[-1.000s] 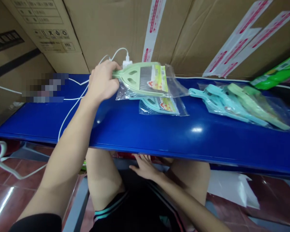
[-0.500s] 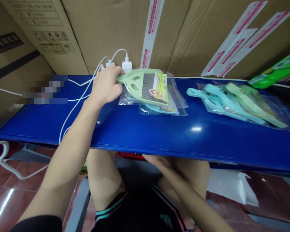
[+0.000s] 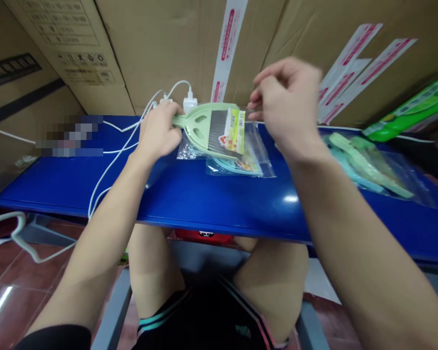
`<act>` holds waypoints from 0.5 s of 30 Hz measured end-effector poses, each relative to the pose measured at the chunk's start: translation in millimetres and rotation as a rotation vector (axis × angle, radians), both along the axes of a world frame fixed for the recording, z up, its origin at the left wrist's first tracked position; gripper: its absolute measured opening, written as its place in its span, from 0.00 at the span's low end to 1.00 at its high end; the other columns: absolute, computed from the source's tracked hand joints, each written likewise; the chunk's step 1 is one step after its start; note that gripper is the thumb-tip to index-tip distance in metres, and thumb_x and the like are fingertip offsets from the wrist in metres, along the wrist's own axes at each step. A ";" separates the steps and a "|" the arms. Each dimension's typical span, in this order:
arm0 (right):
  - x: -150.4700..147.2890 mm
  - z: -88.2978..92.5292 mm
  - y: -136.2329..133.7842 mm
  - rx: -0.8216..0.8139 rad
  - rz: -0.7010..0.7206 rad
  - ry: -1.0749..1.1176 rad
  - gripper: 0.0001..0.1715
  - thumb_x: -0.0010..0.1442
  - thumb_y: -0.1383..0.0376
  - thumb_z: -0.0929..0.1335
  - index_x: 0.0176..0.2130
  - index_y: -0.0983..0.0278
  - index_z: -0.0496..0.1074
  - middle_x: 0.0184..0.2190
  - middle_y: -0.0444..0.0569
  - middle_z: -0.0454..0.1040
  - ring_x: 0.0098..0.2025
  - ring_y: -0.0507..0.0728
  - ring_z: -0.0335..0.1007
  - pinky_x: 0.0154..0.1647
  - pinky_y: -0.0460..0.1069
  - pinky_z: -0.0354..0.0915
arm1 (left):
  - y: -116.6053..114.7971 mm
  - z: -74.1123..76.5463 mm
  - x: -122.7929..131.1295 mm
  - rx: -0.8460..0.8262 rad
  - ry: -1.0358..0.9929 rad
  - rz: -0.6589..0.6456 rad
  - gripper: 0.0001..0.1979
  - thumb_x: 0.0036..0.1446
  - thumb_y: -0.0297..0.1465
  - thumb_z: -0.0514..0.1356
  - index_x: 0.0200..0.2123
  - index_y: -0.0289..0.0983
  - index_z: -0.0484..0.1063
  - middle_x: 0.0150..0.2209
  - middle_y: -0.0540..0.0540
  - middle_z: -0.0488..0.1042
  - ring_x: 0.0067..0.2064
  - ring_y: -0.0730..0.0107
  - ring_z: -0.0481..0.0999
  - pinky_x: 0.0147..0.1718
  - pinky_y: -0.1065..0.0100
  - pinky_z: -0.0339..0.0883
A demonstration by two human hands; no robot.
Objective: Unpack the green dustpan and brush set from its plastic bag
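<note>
My left hand (image 3: 161,127) is closed around the handle of a light green dustpan (image 3: 197,124), at the left of the middle of the blue table. A dark-bristled brush (image 3: 219,131) lies in the pan, with a yellow-green printed card (image 3: 236,132) over its right part. Clear plastic (image 3: 264,153) shows around and under the pan. Beneath it is a light blue dustpan (image 3: 233,166), mostly hidden. My right hand (image 3: 288,99) is raised to the right of the card, blurred, its fingers loosely bent and somewhat apart. I see nothing in it.
Several bagged blue and green dustpans (image 3: 368,163) lie on the blue table (image 3: 219,204) at right, partly behind my right forearm. A green packet (image 3: 405,109) leans behind them. White cables and a charger plug (image 3: 190,104) are near my left hand. Cardboard boxes (image 3: 160,48) line the back.
My right hand has come up from below the table edge to beside the green dustpan's card. My left hand keeps its hold on the handle. The view has shifted slightly.
</note>
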State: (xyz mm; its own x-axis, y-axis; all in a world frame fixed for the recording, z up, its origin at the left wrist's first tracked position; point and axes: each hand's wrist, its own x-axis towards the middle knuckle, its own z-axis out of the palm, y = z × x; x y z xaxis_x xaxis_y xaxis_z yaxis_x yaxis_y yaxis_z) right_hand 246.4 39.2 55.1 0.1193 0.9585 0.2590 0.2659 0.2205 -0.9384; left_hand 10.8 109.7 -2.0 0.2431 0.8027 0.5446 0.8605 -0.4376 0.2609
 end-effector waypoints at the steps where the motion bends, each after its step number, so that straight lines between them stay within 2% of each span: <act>1: -0.6 -2.3 18.2 0.000 -0.119 0.026 0.09 0.71 0.71 0.64 0.37 0.62 0.69 0.29 0.44 0.69 0.33 0.49 0.68 0.32 0.43 0.64 | 0.4 -0.7 -0.6 0.004 -0.002 0.004 0.11 0.59 0.33 0.61 0.45 0.46 0.77 0.52 0.44 0.82 0.59 0.45 0.78 0.58 0.47 0.74; 4: 3.0 -19.4 45.1 -0.079 -0.276 0.077 0.13 0.69 0.75 0.62 0.33 0.63 0.66 0.27 0.42 0.66 0.27 0.48 0.64 0.29 0.44 0.65 | 0.3 -0.7 -1.2 -0.028 -0.002 0.038 0.13 0.56 0.28 0.62 0.44 0.46 0.76 0.51 0.44 0.83 0.57 0.48 0.80 0.57 0.50 0.75; 7: 11.2 -37.4 44.3 -0.150 -0.289 0.096 0.12 0.68 0.75 0.63 0.33 0.64 0.67 0.26 0.42 0.67 0.24 0.47 0.64 0.26 0.43 0.65 | -1.5 1.4 -0.1 -0.058 -0.007 0.072 0.17 0.52 0.24 0.62 0.44 0.47 0.77 0.50 0.45 0.82 0.56 0.49 0.81 0.56 0.51 0.76; 10: 16.0 -46.6 39.3 -0.231 -0.235 0.113 0.11 0.66 0.75 0.65 0.32 0.64 0.69 0.26 0.43 0.69 0.23 0.48 0.65 0.24 0.44 0.66 | -2.8 3.1 1.7 -0.043 -0.019 0.087 0.17 0.51 0.23 0.61 0.43 0.46 0.77 0.50 0.44 0.82 0.55 0.49 0.81 0.55 0.50 0.76; 15: 18.4 -46.3 37.1 -0.340 -0.083 0.171 0.10 0.64 0.75 0.67 0.30 0.66 0.71 0.26 0.47 0.72 0.23 0.48 0.67 0.23 0.44 0.65 | -2.1 0.8 1.8 0.001 -0.016 0.084 0.14 0.54 0.25 0.61 0.44 0.46 0.76 0.50 0.45 0.82 0.56 0.50 0.80 0.57 0.51 0.75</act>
State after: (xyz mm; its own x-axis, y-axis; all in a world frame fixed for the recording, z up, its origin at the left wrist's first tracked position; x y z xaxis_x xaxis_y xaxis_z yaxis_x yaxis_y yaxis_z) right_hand 264.8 76.3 8.8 0.2137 0.9716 -0.1019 0.1032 -0.1262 -0.9866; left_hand 12.6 107.6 -1.2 0.1663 0.8194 0.5486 0.8897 -0.3645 0.2748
